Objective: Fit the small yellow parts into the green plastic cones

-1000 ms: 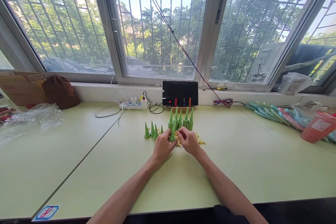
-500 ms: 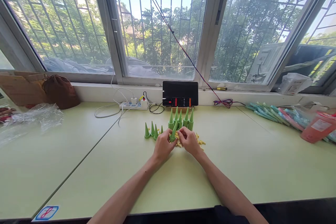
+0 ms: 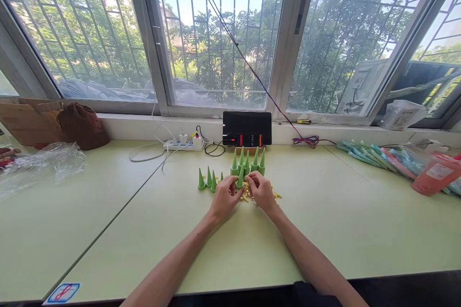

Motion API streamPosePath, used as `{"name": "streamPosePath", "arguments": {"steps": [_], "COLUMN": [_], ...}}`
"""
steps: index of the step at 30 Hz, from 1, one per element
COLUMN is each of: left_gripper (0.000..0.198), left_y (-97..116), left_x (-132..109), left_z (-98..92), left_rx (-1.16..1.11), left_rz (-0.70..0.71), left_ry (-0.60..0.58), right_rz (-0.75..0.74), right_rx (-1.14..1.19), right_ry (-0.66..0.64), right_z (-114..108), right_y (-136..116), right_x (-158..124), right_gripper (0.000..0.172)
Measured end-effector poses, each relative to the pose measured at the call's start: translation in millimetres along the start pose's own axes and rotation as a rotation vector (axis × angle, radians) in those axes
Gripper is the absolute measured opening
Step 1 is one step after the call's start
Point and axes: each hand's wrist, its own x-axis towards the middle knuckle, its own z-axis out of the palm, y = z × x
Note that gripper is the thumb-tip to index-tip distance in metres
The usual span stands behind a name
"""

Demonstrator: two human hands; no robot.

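Seemingly midway, gripped a green cone in left hand, held right hand beside, grip unclear, with yellow pieces loose before upright cones toward tabletop's far edge.

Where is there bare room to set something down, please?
Bare table shows between the right hand and the red cup, and between the clear plastic and the small cones. Crowded: around the left hand, with yellow pieces, a held cone and taller cones behind.

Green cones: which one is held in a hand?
The cone in the left hand; the other cones stand grouped to its left and behind it.
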Motion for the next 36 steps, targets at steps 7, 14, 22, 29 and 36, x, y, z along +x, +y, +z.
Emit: {"name": "streamPosePath", "arguments": {"steps": [7, 14, 22, 29, 36], "left_gripper": [0.020, 0.020, 0.023, 0.025, 0.024], "left_y": [-1.6, -1.6, -0.8, 2.8, 2.8], "left_x": [-1.2, -2.6, -2.2, -0.2, -0.4], "left_z": [0.9, 3.0, 5.6, 3.1, 2.5], "left_rx": [-0.050, -0.086, -0.031, -0.036, -0.043], "left_rz": [0.001, 0.016, -0.027, -0.118, -0.119], "left_ry": [0.007, 0.026, 0.071, 0.142, 0.131], "right_rz": [0.014, -0.003, 0.006, -0.058, -0.027], "right_rx": [-0.001, -0.025, 0.003, -0.034, 0.038], "right_ry": [-0.002, 0.032, 0.023, -0.075, -0.100], "right_z": [0.2, 0.8, 1.2, -0.3, 0.1], "right_y": [0.6, 1.9, -0.2, -4.0, 4.0], "right_x": [0.0, 0.7, 0.8, -0.7, 0.3], "right_gripper": [0.028, 0.028, 0.029, 0.025, 0.025]}}
